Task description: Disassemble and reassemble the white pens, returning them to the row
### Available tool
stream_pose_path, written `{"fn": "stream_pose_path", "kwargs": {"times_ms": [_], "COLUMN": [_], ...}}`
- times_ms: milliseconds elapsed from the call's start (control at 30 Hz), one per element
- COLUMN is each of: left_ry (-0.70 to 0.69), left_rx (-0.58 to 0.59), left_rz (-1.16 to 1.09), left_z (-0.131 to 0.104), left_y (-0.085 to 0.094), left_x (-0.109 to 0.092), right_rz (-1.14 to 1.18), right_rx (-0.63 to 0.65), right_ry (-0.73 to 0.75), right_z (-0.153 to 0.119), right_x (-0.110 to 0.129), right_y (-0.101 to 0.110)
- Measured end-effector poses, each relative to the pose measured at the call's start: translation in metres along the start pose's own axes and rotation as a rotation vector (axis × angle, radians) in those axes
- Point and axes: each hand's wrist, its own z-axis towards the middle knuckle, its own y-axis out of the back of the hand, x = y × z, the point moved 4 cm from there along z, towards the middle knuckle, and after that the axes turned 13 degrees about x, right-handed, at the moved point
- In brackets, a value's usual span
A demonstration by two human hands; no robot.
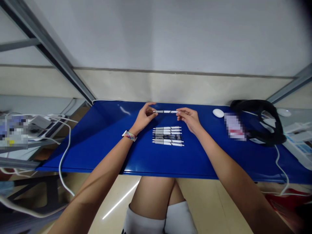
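Note:
A white and grey pen (167, 111) lies level between my two hands, over the back part of the blue table (97, 143). My left hand (145, 117) pinches its tip end between thumb and fingers. The other end is gripped by the fingertips of my right hand (189, 117). Nearer to me, several similar pens (168, 141) rest side by side in a stack of rows, tips pointing left. A few in the middle of the group look darker.
A white oval mouse (218, 113) sits at the back right, beside a blurred-out pinkish item (234, 126). Further right is a black headset-like strap (276, 120) with a white cable. Another white cable (69, 139) hangs over the left edge.

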Motion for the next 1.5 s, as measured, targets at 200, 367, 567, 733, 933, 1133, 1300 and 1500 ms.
{"fn": "stream_pose_path", "kwargs": {"times_ms": [200, 367, 567, 733, 933, 1133, 1300, 1500], "left_ry": [0.008, 0.040, 0.013, 0.001, -0.002, 0.047, 0.025, 0.047], "left_rx": [-0.011, -0.030, -0.013, 0.025, 0.006, 0.009, -0.023, -0.008], "left_rz": [-0.001, -0.025, 0.052, 0.061, -0.017, 0.018, 0.082, 0.060], "left_z": [0.001, 0.000, 0.001, 0.001, 0.001, 0.003, 0.000, 0.000], "left_y": [0.000, -0.001, -0.002, -0.004, -0.004, -0.001, 0.000, 0.000], "left_x": [0.001, 0.000, 0.001, 0.000, 0.002, 0.011, 0.006, 0.003], "right_rz": [0.022, 0.010, 0.006, 0.029, 0.022, 0.030, 0.023, 0.033], "right_rx": [0.020, 0.026, 0.020, 0.001, -0.003, -0.005, -0.037, -0.041], "right_ry": [-0.011, -0.020, -0.011, -0.009, 0.003, 0.013, -0.018, -0.007], "right_z": [0.000, 0.000, 0.001, 0.000, 0.001, 0.002, 0.004, 0.003], "right_x": [-0.002, -0.003, -0.002, 0.000, 0.001, -0.002, -0.004, -0.002], "right_y": [-0.001, -0.001, -0.002, -0.002, 0.000, 0.004, 0.005, 0.004]}}
